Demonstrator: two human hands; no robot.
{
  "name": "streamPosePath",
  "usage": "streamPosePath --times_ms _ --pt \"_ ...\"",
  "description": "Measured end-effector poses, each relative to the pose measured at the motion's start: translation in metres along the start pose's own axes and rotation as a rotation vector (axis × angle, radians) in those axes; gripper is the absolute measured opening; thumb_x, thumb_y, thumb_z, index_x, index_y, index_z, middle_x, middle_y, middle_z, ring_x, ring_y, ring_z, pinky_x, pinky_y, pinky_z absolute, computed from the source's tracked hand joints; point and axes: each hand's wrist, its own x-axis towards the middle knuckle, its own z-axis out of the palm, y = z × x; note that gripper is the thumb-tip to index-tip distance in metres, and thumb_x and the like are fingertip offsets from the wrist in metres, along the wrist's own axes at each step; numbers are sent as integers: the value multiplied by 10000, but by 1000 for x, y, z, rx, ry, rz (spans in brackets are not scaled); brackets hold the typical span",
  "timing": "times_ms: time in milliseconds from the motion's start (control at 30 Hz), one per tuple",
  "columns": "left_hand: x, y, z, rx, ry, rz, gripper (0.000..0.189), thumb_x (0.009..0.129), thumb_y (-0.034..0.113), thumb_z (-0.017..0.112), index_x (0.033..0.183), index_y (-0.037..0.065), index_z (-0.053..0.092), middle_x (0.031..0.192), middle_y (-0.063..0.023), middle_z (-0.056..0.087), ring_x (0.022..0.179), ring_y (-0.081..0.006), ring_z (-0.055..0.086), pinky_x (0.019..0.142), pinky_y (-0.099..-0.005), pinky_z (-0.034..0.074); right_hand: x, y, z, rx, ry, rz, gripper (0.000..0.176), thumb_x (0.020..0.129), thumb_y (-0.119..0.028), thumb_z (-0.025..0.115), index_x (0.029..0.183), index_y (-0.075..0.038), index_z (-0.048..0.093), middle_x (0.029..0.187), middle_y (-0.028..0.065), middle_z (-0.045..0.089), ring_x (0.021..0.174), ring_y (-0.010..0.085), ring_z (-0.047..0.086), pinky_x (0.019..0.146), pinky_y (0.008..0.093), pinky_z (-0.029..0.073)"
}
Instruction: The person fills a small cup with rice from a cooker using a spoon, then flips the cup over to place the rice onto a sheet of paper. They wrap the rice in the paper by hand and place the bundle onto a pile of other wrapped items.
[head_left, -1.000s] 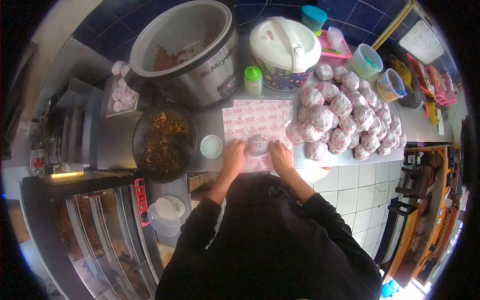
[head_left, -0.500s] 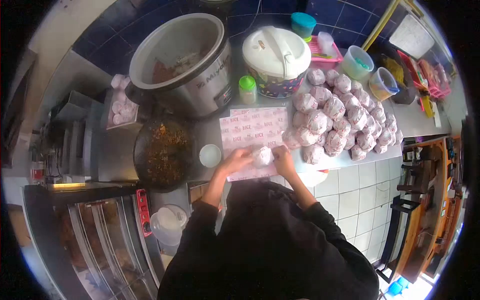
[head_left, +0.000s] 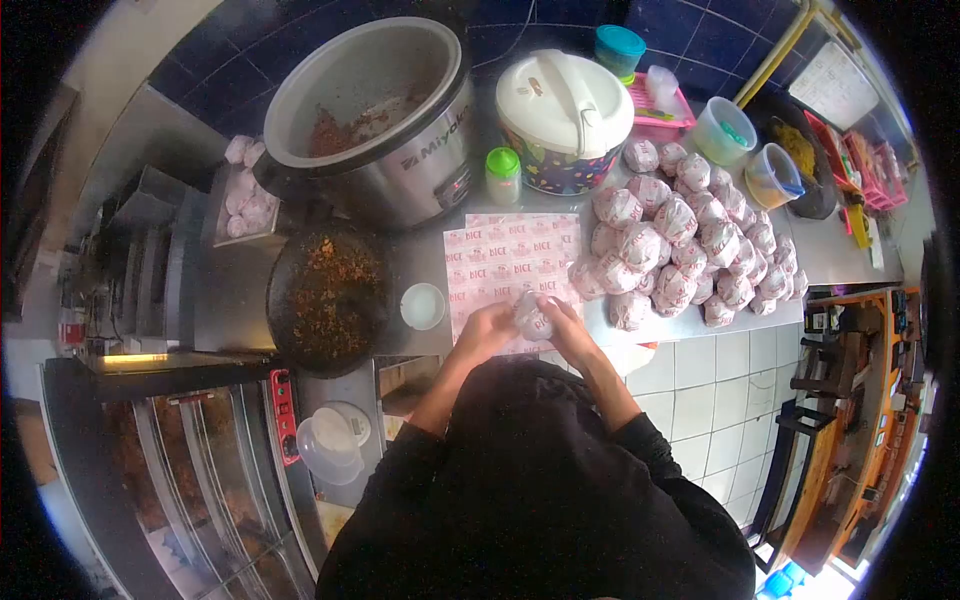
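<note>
Between my two hands is a round paper-wrapped ball, white with reddish print. My left hand grips it from the left, fingers curled against the paper. From the right, my right hand closes over its upper side. What the paper encloses is hidden. Underneath lie printed wrapping sheets, flat on the metal counter. Just to the right is a heaped pile of similar wrapped balls. A small white bowl stands left of the sheets.
A large open rice cooker stands at the back left, beside a lidded patterned pot and a green-capped bottle. A dark pan of browned food sits left. Plastic tubs stand behind the pile. A glass-fronted cabinet is lower left.
The wrapped ball has come slightly toward me and turned, showing more print. My right hand has gone from its right edge to closing over its upper side. The view has shifted slightly.
</note>
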Motion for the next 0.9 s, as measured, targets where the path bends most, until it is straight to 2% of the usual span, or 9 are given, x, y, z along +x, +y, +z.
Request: streamPosePath --times_ms 133,233,300,400,500,567,633,767,900 --pt "-8 21 11 250 94 -16 303 795 -29 737 1057 11 589 951 -54 665 844 -165 676 786 -313 541 -23 -25 28 -104 148 10 648 966 -372 685 1383 78 475 1290 161 606 1177 232 600 1021 359 476" --pt "-8 6 18 205 141 17 476 782 -52 745 1193 42 525 1014 -111 680 912 -183 701 820 -342 562 -24 -20 23 -132 159 25 649 955 -373 698 1393 53 478 1252 166 618 1153 226 599 992 344 474" --pt "-9 -4 21 -30 111 23 564 794 -32 770 1265 45 469 1066 -140 674 978 -195 700 847 -365 570 -19 -10 11 -193 120 40 625 945 -368 708 1385 23 498 1220 158 631 1129 206 591 963 328 468" --pt "-25 7 25 -70 27 41 577 853 14 757 1322 39 422 1090 -144 663 1029 -184 684 877 -366 564 -32 -31 18 -450 89 127 590 946 -373 704 1360 7 522 1202 149 636 1121 187 581 958 315 458" --pt "-62 76 11 201 -37 3 406 925 70 714 1268 29 500 1067 -106 668 1024 -159 662 900 -344 545 -40 -10 2 -315 85 42 549 956 -362 687 1339 2 536 1203 146 638 1107 182 587 953 312 465" --pt "-93 119 -14 190 -280 -12 212 985 135 653 1153 16 599 1025 -88 679 958 -145 649 872 -306 521 -45 12 -23 -329 138 28 550 960 -355 677 1345 9 531 1204 146 639 1101 186 592 952 317 467" --pt "-123 171 -38 -14 -665 -49 176 1017 168 608 1014 0 658 974 -71 680 900 -126 620 802 -285 491 -57 20 -35 -337 182 17 550 963 -348 667 1351 16 526 1206 147 640 1094 190 596 952 321 469" --pt "-146 182 -45 222 -664 66 203 1028 167 581 983 -18 651 948 -68 671 856 -118 591 755 -295 468 -85 18 -39 -75 299 5 535 965 -324 652 1335 45 538 1190 143 647 1076 206 616 958 336 475" --pt "-150 164 -66 100 -883 -53 192 1033 164 578 1020 -25 610 979 -78 652 927 -171 613 862 -308 461 -106 19 -34 -104 374 78 431 1003 -266 597 1320 23 550 1225 122 623 1139 208 589 981 348 466"
